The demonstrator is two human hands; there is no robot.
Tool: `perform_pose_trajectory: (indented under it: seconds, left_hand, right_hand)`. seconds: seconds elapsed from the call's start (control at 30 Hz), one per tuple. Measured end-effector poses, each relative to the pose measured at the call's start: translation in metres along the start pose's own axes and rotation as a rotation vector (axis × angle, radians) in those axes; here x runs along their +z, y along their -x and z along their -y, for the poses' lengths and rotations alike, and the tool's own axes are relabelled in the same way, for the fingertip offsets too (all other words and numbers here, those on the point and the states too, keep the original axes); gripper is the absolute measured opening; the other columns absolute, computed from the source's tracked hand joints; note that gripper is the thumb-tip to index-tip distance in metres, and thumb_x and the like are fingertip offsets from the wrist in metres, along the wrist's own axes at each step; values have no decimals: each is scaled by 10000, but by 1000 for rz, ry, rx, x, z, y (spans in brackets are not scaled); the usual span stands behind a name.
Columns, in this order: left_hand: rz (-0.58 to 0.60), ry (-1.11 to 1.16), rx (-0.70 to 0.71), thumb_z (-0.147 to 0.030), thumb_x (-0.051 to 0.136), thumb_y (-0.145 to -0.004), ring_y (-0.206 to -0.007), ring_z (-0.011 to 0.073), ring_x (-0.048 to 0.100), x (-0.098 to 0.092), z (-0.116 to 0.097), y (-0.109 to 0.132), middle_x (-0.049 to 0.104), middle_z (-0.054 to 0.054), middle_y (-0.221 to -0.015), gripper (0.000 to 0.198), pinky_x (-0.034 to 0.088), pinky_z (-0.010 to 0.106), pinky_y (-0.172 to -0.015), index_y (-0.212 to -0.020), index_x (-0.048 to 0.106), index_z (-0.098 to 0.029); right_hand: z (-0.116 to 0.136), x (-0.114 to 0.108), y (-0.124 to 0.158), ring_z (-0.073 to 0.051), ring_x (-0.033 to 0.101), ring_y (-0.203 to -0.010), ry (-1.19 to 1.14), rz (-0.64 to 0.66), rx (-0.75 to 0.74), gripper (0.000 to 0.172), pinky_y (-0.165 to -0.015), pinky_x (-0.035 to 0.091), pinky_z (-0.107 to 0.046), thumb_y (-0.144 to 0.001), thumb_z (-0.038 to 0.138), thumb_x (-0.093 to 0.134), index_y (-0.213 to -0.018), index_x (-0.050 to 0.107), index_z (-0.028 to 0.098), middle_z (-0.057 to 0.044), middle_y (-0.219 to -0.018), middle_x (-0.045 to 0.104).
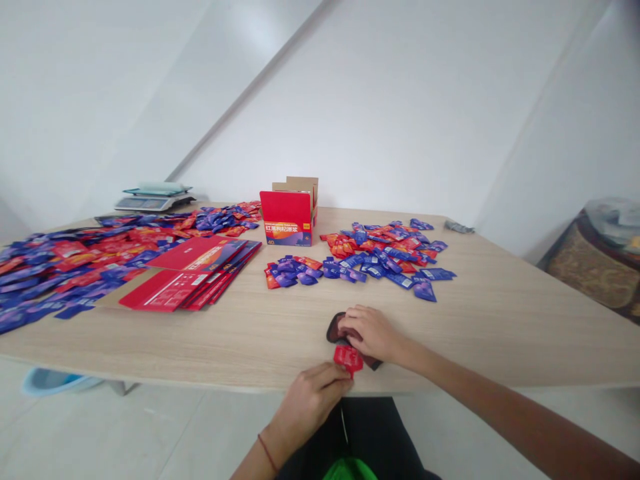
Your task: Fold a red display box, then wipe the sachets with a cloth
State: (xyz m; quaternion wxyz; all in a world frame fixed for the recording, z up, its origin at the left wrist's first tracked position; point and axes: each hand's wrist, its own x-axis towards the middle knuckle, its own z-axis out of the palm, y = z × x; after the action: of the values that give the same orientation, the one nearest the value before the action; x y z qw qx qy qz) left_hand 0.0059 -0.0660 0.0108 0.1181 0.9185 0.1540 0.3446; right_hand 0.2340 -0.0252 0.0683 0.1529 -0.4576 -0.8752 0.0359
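Currently L fingers (326, 377) pinch red pkt (348, 357) at near end, R fingers (354, 323) on dk item (334, 329), grip unclear.

Pale wood-grain table (500, 320) with loose sachets (390, 261), flattened red cartons (165, 288), upright boxes (286, 212) and a scale (150, 203)

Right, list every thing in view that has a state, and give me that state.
Left hand: pinching the red packet
Red packet: held by its narrow end
Right hand: fingers bent, on the dark item
Dark item: on the table, partly covered
Front red box: set up, standing; contents hidden
Red cartons: folded flat, overlapping
Left sachets: loose, heaped
Right sachets: loose, spread out
Scale: loaded; display unreadable
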Motion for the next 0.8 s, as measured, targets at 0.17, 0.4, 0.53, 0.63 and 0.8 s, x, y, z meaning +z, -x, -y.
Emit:
perform_pose_trajectory:
  seconds: [0.17, 0.4, 0.53, 0.63, 0.8]
  left_hand:
    - [-16, -5, 5, -195, 527, -1064, -962, 173, 721, 0, 1, 1, 750, 68, -1043, 193, 598, 270, -874, -1112, 715, -191]
    - [-10, -6, 5, -201, 529, -1065, -990, 175, 712, 0, 0, 1, 747, 73, -1062, 195, 593, 270, -890, -1140, 709, -194]
    - [-23, -14, 7, -206, 524, -1065, -964, 176, 713, 0, -1, 1, 746, 78, -1048, 200, 600, 267, -866, -1116, 717, -190]
    - [-6, -26, 10, -205, 526, -1062, -971, 181, 712, 2, 1, 4, 743, 82, -1053, 200, 603, 272, -869, -1138, 711, -190]
    - [14, -29, -3, -204, 523, -1065, -999, 185, 711, 3, 4, 6, 741, 83, -1090, 204, 597, 284, -900, -1162, 702, -195]
  right_hand:
    - [-11, -2, -10, -206, 611, -912, 16, -7, 45, 240, -803, 424, -297, -837, 122, 626, -994, 752, 252, -32, -940, 711]
    - [-31, 3, -16, -185, 644, -888, -34, -28, 220, 269, -773, 406, -264, -801, 110, 625, -997, 755, 241, -18, -931, 728]
    - [-35, 9, -14, -187, 656, -883, -40, -124, 343, 212, -761, 425, -263, -837, 142, 610, -969, 749, 232, -25, -947, 739]
    - [-33, 7, -9, -203, 662, -920, -125, -321, 381, 153, -816, 467, -291, -858, 164, 623, -944, 732, 228, -30, -973, 743]
    - [-19, -9, 4, -229, 670, -997, -300, -567, 296, 185, -910, 508, -358, -888, 166, 615, -1019, 717, 246, -45, -1052, 740]
